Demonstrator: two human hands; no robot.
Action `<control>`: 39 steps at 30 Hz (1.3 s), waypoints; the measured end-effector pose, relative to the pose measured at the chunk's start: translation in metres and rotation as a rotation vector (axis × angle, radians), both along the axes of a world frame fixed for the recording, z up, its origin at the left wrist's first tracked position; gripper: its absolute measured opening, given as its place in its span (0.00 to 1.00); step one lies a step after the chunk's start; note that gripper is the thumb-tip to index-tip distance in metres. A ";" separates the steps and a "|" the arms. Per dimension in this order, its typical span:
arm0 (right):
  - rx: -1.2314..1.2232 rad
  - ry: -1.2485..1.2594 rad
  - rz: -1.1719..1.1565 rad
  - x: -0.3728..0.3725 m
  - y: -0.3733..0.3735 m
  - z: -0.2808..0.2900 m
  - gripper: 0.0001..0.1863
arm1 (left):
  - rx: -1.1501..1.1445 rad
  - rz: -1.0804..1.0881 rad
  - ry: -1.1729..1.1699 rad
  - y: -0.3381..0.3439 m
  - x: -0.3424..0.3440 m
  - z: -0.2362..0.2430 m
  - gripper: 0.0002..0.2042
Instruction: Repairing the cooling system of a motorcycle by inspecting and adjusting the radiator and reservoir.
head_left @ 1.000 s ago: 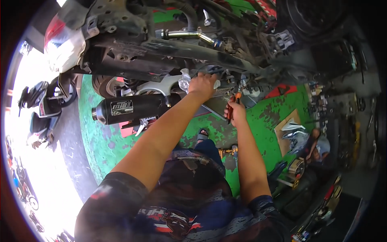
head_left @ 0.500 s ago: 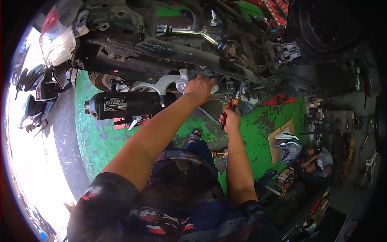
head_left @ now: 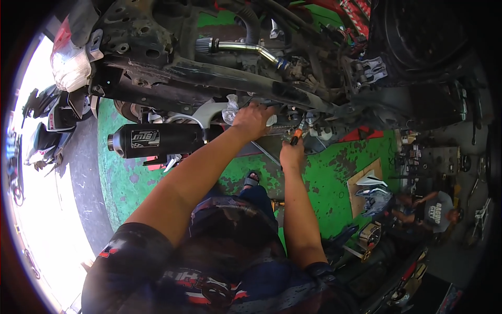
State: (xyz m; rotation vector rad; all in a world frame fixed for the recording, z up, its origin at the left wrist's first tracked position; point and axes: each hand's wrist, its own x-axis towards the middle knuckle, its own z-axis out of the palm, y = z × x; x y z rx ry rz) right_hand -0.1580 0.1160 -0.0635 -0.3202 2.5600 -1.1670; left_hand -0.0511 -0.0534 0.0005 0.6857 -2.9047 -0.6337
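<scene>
A crumpled white rag (head_left: 230, 112) is pressed against the grimy metal motorcycle frame (head_left: 219, 78) by the left hand (head_left: 253, 120), fingers curled, while an orange-handled tool (head_left: 297, 134) is gripped in the right hand (head_left: 292, 155), both sitting a bit lower in view than before, above the cylindrical black exhaust (head_left: 157, 140) and chipped green floor (head_left: 334, 172).

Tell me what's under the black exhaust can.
Under the black exhaust can shows worn green floor, plus a small red and silver part at its lower edge. The left hand and right hand work further right. The can hides its own mounting.
</scene>
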 end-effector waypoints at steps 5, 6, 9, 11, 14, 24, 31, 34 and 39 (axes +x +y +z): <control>-0.218 -0.345 -0.009 -0.007 0.005 0.005 0.24 | -0.006 0.009 -0.009 -0.003 0.005 -0.003 0.27; -0.421 -0.710 -0.059 -0.012 0.006 0.011 0.24 | -0.008 0.013 -0.003 -0.005 0.005 -0.004 0.27; -0.541 -0.845 0.042 -0.019 0.014 0.026 0.23 | -0.001 0.028 -0.003 -0.008 0.011 -0.005 0.27; -0.282 -0.385 0.082 -0.027 0.019 -0.004 0.23 | 0.006 -0.009 0.004 0.000 0.000 0.001 0.27; 0.073 0.167 0.156 -0.014 0.006 -0.007 0.23 | 0.008 0.008 0.003 -0.003 0.004 -0.002 0.27; -0.277 -0.651 0.157 -0.049 0.035 0.020 0.19 | -0.022 0.028 0.010 -0.002 0.008 -0.002 0.29; -0.352 -0.557 0.249 -0.060 0.041 -0.005 0.21 | 0.015 0.026 0.009 0.000 0.004 0.003 0.28; -0.315 -0.555 0.255 -0.054 0.034 0.003 0.21 | -0.003 0.035 0.001 -0.001 0.007 0.003 0.28; -0.202 -0.598 0.169 -0.050 0.033 0.006 0.24 | -0.012 0.044 -0.002 -0.001 0.008 0.003 0.26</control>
